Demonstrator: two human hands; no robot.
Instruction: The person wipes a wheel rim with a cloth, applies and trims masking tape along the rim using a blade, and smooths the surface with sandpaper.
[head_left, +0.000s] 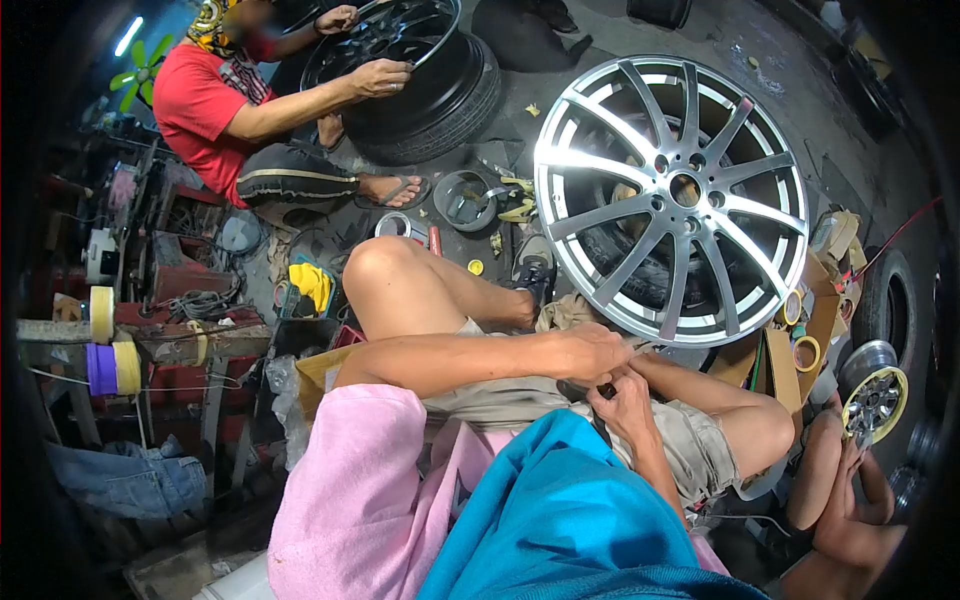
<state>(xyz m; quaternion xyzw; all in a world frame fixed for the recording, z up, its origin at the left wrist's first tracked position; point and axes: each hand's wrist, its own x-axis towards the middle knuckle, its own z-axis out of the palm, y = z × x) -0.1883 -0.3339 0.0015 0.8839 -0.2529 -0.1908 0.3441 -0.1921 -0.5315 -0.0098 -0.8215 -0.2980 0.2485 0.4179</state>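
Observation:
Both hands meet over the lap, below a large silver multi-spoke wheel rim (690, 190). My left hand (594, 352) comes in from the left under a pink sleeve, its fingers closed near the lower edge of the rim. Just below it, my right hand (627, 403) has its fingers curled and pressed together, almost touching the left. Whatever lies between the fingers is too small and hidden to name. Khaki shorts (690, 435) and a blue cloth (560, 510) are beneath and in front of the hands. Part of a tire shows behind the rim's spokes.
Across at upper left, a person in a red shirt (200, 115) holds another rim (455, 30) over a tire (430, 140). A metal bowl (465, 200) sits mid-floor. Tape rolls (806, 353) and cardboard (820, 310) stand at right, near another person's hands (850, 465).

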